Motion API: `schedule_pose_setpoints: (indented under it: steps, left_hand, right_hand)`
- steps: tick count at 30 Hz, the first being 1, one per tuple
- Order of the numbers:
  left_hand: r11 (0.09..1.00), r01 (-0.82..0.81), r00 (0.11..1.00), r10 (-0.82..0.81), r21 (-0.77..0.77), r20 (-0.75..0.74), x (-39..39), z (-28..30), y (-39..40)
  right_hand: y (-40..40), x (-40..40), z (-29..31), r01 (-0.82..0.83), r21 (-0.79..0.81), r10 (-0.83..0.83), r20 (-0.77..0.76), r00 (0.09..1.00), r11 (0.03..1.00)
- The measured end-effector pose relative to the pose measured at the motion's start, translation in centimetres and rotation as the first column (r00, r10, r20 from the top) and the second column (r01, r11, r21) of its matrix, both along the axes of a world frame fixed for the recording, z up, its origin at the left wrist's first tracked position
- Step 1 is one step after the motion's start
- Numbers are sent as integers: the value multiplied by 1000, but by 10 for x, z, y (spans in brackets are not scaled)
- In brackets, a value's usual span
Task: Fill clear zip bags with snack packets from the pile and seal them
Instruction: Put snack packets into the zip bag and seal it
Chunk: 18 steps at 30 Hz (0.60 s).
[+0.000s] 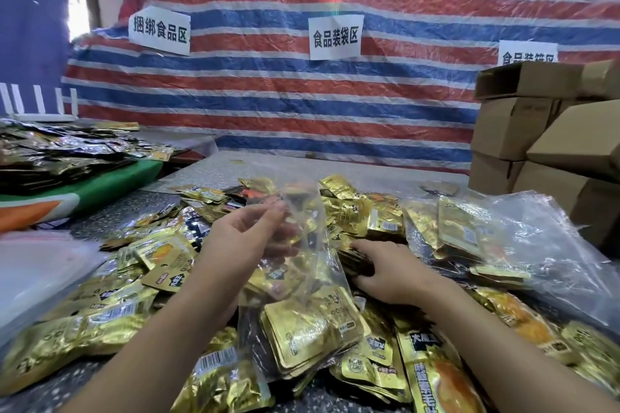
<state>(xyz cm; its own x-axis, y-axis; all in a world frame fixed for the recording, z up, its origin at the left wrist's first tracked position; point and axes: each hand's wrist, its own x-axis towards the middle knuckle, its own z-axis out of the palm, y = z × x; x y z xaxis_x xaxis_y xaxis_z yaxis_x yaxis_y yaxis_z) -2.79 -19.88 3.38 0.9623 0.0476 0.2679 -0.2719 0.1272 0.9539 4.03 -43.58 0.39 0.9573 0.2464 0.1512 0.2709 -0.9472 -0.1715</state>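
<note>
On speckled table (214,174), striped tarp (302,94) behind | left hand (241,235) fingers pinch zip bag (302,278) | right hand (392,271) fingers grip packets (355,261)

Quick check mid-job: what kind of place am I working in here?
Probably a makeshift food-packing workstation. Paper signs marking zones hang on a striped tarp, cardboard boxes are stacked at right, and a pile of gold snack packets covers the table.
</note>
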Motion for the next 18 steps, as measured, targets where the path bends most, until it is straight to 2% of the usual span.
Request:
schedule_pose_setpoints:
  steps: [4,6,9,12,14,16,18]
  left_hand:
    - [997,-76,997,76,-3,5,3,0,4]
    - [993,-120,993,120,9,21,4,0,5]
    - [992,-128,992,128,-11,23,5,2,7]
    - [988,-153,988,153,11,4,5,4,9]
    - [983,-182,983,182,19,-4,7,3,11]
    - [981,-186,982,186,51,13,8,1,12]
    - [979,-156,988,154,132,28,8,0,13]
  right_hand:
    - [3,-9,3,10,324,-44,96,994,946]
    - [4,-11,2,31,500,-79,76,994,865]
    - [3,-10,3,72,716,-107,3,994,694]
    - [-3,-6,10,122,888,-120,-76,990,443]
    - [-9,-4,18,141,966,-70,-129,989,215]
    - [-11,-5,26,154,988,25,-153,988,-24]
    - [-11,-7,35,134,974,88,-120,989,-181]
